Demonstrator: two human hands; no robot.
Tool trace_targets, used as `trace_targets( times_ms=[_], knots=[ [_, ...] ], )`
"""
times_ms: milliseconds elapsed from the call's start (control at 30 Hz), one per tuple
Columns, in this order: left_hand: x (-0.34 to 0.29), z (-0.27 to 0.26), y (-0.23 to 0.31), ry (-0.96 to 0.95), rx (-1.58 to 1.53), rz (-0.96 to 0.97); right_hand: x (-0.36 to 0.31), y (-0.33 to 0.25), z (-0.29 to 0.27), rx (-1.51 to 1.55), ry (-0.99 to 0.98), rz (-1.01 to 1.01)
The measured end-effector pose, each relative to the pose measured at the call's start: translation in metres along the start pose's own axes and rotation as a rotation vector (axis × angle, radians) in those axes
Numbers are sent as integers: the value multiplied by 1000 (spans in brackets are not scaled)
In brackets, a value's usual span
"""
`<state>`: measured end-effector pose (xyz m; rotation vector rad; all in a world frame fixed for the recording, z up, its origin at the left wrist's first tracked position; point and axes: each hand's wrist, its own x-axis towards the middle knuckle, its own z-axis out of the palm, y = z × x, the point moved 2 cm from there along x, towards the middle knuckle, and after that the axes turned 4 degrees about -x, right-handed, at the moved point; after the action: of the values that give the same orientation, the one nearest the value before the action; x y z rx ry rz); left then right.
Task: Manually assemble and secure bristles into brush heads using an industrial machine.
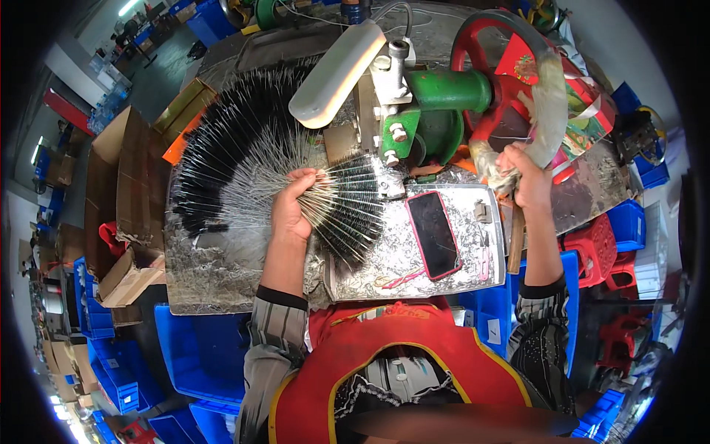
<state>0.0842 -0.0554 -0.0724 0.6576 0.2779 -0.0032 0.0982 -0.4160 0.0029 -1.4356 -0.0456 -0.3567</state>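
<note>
My left hand point(291, 211) is closed around the wire stems of a fanned bundle of thin wire brushes point(356, 203). Their black bristled ends spread to the right, close to the front of a green bench machine point(447, 90). Behind this hand lies a large fan of similar black-bristled wire brushes point(222, 140), stems crossing toward the middle. On the right, my right hand point(531, 181) grips the lower rim of the machine's red handwheel point(551, 96), which is wrapped in pale material. A wooden stick point(515, 240) hangs just below that hand.
A white lamp point(336, 74) hangs over the brushes. On the metal tray point(384, 277) lie a red-edged phone point(434, 233) and small snips point(484, 259). An open cardboard box point(111, 185) stands at the left; blue bins point(200, 355) and red stools point(592, 248) stand below the table's level.
</note>
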Motion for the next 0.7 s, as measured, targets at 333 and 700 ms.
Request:
trace_targets(
  times_ms=[333, 700],
  knots=[
    [5, 2, 3, 39, 32, 23, 4, -25, 1, -64, -35, 28],
    [8, 2, 4, 62, 51, 9, 14, -41, 3, -52, -76, 104]
  ],
)
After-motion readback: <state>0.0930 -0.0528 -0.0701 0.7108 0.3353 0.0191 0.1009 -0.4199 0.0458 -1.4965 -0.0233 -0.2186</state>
